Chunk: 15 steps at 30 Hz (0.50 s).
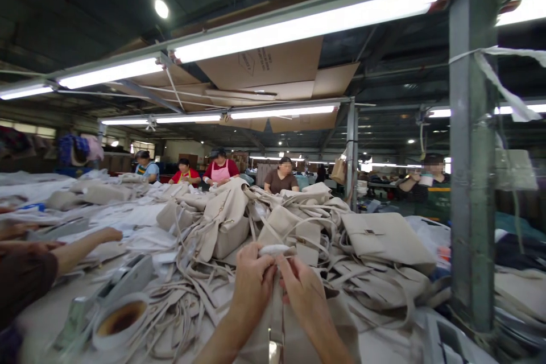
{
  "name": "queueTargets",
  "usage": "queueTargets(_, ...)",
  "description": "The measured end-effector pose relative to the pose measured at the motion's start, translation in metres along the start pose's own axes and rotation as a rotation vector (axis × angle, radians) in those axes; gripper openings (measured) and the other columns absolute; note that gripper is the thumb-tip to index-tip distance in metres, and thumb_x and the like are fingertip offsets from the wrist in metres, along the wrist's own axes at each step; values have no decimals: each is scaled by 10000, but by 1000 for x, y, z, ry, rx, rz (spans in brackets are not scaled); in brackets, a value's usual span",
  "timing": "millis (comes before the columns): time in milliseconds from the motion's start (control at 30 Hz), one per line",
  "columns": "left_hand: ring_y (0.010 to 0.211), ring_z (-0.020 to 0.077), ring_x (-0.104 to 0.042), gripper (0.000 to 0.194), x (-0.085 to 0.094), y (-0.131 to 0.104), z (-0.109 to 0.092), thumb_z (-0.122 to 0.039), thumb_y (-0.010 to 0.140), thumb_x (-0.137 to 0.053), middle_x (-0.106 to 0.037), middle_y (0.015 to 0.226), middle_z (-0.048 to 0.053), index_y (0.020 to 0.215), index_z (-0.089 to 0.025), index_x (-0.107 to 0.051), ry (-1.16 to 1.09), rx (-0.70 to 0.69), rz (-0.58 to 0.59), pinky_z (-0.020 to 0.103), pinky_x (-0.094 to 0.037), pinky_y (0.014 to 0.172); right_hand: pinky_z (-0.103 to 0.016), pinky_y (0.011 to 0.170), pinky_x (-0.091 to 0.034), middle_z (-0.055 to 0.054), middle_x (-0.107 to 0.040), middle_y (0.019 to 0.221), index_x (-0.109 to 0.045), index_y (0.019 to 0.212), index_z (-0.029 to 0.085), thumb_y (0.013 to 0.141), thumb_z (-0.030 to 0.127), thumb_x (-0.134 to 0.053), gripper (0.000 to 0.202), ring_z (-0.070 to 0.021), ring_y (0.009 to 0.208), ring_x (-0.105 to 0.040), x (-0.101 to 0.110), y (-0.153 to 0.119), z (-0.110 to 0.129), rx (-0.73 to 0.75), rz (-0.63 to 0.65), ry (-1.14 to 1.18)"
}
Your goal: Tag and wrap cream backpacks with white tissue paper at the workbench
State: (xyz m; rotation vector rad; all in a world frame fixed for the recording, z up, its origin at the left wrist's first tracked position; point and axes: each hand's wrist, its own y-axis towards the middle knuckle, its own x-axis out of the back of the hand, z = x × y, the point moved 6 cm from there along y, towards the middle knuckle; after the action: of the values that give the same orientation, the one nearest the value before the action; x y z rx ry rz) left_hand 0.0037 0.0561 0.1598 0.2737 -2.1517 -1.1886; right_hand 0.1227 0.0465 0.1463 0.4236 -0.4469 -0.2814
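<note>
In front of me sits a beige bag (341, 318), its front strap running down to a shiny metal buckle (274, 346). A piece of white wrapping (275, 249) shows at the top of the bag, around its handle as far as I can see. My left hand (252, 276) is closed at the left end of this wrapped handle, thumb and fingers pinched. From the other side my right hand (301, 284) pinches at the same place, its fingertips close to the left thumb. The fingers partly hide what lies between them.
Piled beige bags (226, 222) and loose straps (183, 307) lie ahead and left. A tape dispenser (128, 278) and a tape roll (120, 318) stand at the left. A co-worker's arm (85, 247) reaches in there. A metal post (471, 170) rises at the right.
</note>
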Motion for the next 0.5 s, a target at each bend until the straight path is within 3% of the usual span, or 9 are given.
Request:
queueTargets(67,931,254,-542,204,-1,-4,-3,-159,806,-528,-626,937,90,760,-215,-718,-34,-23,-15,410,-394,847,-338,693,-454,-69,-645,721,-561,710,232,854,441,-447,278,-243,755,-615,6,9,3,34,-65,-105)
queueTargets(167,947,242,-545,136,0,-2,0,-196,773,-569,-624,963,77,756,-212,-703,-259,13,58,375,-401,858,-318,650,-452,-44,-606,653,-495,641,240,823,380,-469,231,-210,677,-589,9,15,-9,-61,-58,69)
queueTargets(267,807,183,-545,110,4,9,16,-275,803,-537,-593,820,17,805,-205,-623,-543,194,99,300,-418,763,-272,527,-464,-4,-595,629,-514,760,228,830,439,-462,228,-150,537,-554,1,6,-26,-274,132,427)
queueTargets(367,703,147,-512,174,6,18,29,-297,829,-486,-534,720,-38,970,-203,-524,-728,340,75,269,-408,707,-194,373,-375,41,-555,580,-536,796,200,771,474,-565,276,-72,392,-419,-12,-6,-22,-373,397,584)
queueTargets(433,685,143,-511,200,4,20,34,-292,841,-456,-536,723,-40,1011,-199,-503,-743,393,52,269,-406,700,-149,322,-287,54,-535,557,-541,748,185,717,399,-610,227,-39,363,-353,-15,-6,-12,-353,433,574)
queueTargets(500,682,150,-515,177,4,20,36,-294,854,-428,-540,726,-30,975,-200,-517,-671,421,-15,276,-404,691,-127,319,-260,44,-554,567,-527,700,183,657,283,-575,119,-30,374,-370,-15,-2,-3,-348,371,555)
